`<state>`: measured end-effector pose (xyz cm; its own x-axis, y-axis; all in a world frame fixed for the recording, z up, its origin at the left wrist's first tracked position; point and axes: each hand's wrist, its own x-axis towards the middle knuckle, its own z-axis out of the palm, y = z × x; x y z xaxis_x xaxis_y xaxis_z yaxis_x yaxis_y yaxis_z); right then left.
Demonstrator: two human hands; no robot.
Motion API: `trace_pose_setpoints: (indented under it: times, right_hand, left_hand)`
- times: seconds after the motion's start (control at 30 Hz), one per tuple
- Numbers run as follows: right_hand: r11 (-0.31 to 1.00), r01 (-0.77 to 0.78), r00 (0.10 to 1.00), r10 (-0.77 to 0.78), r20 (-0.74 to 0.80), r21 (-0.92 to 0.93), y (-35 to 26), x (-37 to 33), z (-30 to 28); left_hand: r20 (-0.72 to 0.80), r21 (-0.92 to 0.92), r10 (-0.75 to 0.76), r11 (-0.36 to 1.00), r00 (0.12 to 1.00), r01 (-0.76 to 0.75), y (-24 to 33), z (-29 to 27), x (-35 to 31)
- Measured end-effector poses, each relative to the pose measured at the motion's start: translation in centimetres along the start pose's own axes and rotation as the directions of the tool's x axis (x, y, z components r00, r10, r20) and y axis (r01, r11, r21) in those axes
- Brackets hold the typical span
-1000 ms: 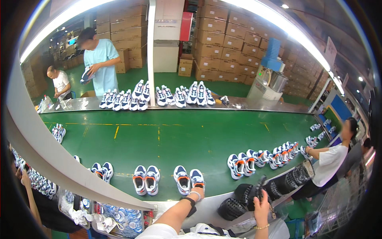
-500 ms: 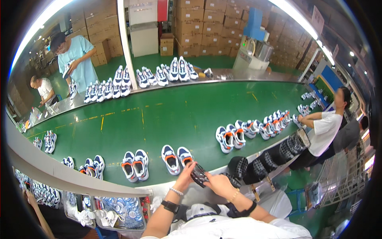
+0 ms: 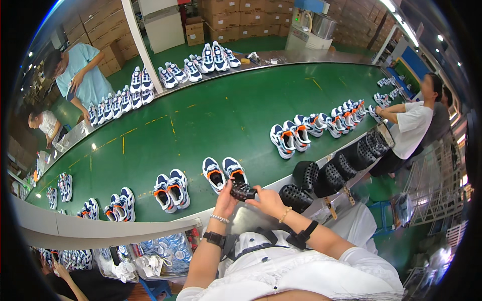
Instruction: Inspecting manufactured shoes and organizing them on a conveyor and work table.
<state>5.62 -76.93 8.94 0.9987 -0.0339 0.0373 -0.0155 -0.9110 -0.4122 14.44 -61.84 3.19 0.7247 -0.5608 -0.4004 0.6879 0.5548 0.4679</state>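
Both of my hands hold a black perforated plastic shoe insert (image 3: 243,191) in front of my chest. My left hand (image 3: 226,201) grips its left end, while the fingers and thumb of my right hand (image 3: 269,202) close on its right end. Just beyond it stand a left sneaker (image 3: 214,174) and a right sneaker (image 3: 234,166), white and navy with orange linings. The insert covers the near part of the right sneaker from sight; whether it touches the shoe I cannot tell.
Several more black perforated inserts (image 3: 331,178) line the belt edge on my right. Pairs of sneakers (image 3: 172,191) stand along the green belt (image 3: 211,120). Bins with blue-and-white pieces (image 3: 165,253) sit at lower left. A person (image 3: 411,118) works at the far right.
The insert has turned from a slanted position to nearly level, showing its perforated face. My hands have shifted their grip on it. The whole view has tilted downward.
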Motion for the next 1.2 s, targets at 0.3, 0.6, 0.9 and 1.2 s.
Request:
trace_pose_setpoints:
  times: [0.3,0.6,0.9,1.2]
  right_hand:
    - [0.993,-0.108,0.994,0.106,-0.035,-0.055,0.0,4.7,3.5]
    - [0.944,-0.211,0.931,0.272,0.241,-0.252,-2.3,11.7,5.2]
    - [0.964,-0.206,0.978,0.199,-0.057,-0.168,-0.6,12.2,10.9]
    - [0.961,-0.119,0.989,0.093,-0.112,-0.25,1.4,12.1,14.7]
  left_hand:
    - [0.327,0.945,0.339,-0.114,0.882,-0.306,-4.3,-9.0,3.3]
    - [0.261,0.946,0.245,-0.258,0.934,-0.197,-3.2,-9.2,4.1]
    - [0.268,0.95,0.196,-0.217,0.943,-0.225,-3.1,-9.9,4.7]
    - [0.275,0.961,0.249,-0.069,0.929,-0.266,-3.9,-9.8,4.4]
